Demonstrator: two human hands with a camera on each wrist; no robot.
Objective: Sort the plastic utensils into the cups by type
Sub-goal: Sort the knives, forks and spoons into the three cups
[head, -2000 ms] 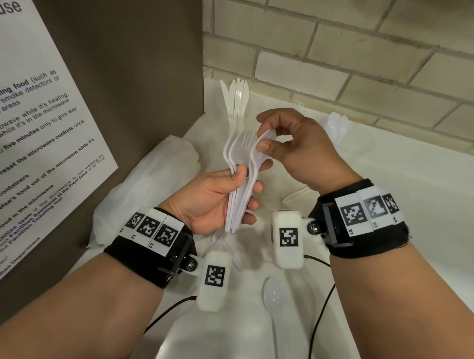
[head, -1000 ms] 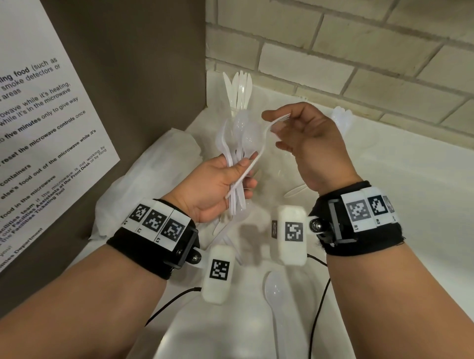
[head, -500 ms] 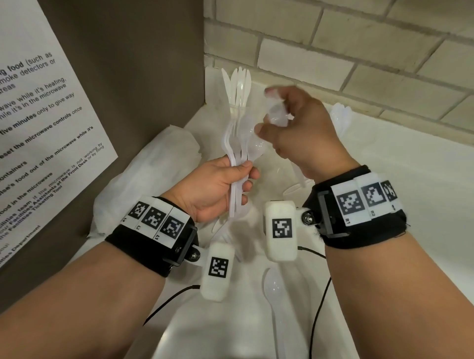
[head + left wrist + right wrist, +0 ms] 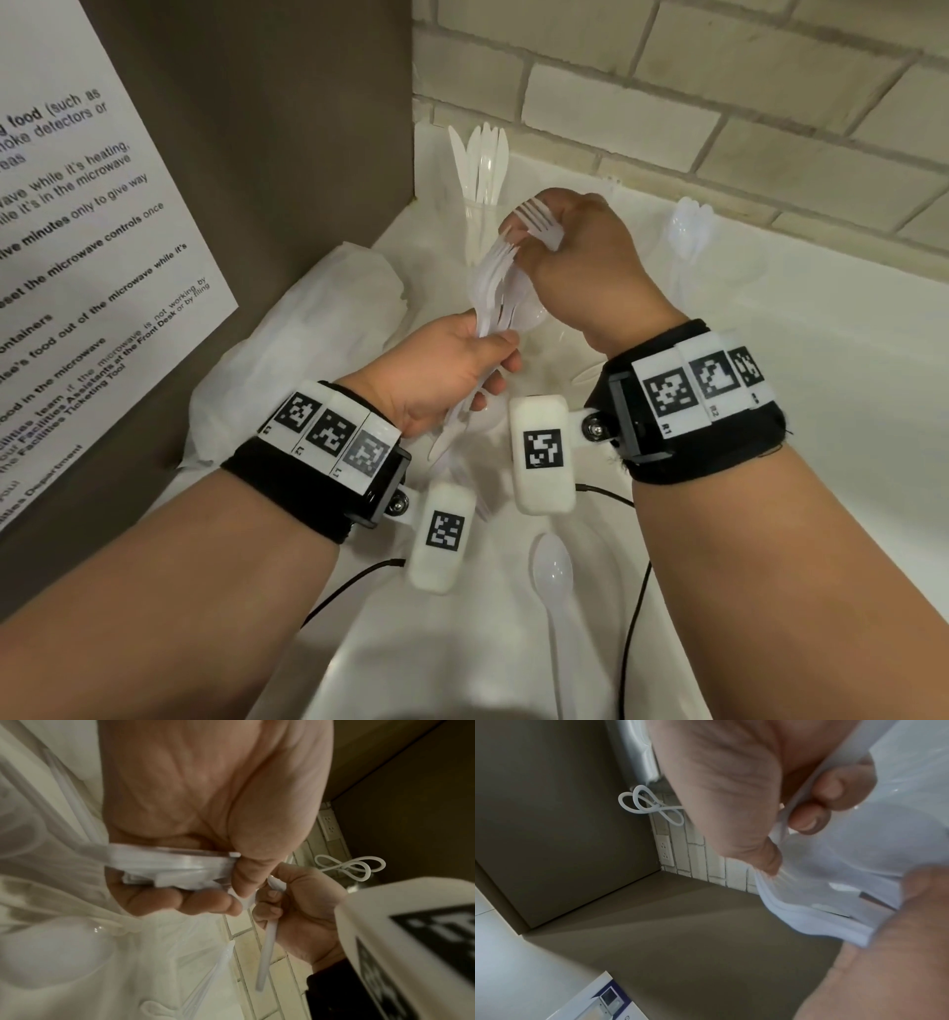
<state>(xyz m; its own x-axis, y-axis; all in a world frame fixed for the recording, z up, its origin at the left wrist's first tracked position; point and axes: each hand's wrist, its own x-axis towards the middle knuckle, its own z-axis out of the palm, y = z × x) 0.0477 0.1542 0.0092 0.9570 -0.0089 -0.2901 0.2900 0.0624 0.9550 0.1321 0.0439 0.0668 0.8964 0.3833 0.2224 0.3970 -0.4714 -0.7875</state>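
My left hand (image 4: 488, 360) grips a bundle of white plastic forks (image 4: 495, 285) by the handles, tines up; the left wrist view shows the same bundle (image 4: 174, 866) between thumb and fingers. My right hand (image 4: 536, 244) holds a single fork (image 4: 539, 226) in a curled fist just above the bundle, its tines pointing up and left. Its handle (image 4: 267, 943) hangs below that fist. A clear cup with knives (image 4: 482, 164) stands in the back corner. Another cup with spoons (image 4: 688, 231) stands at the back right by the brick wall.
A loose spoon (image 4: 552, 570) lies on the white counter near me, between my wrists. Another utensil (image 4: 585, 372) lies under my right wrist. A crumpled white plastic bag (image 4: 308, 334) sits at the left against a brown panel (image 4: 257, 154) with a notice.
My right hand drew one utensil out of the bundle, turned it over, and now holds a fork in its fist above the bundle. The left hand stayed roughly in place.
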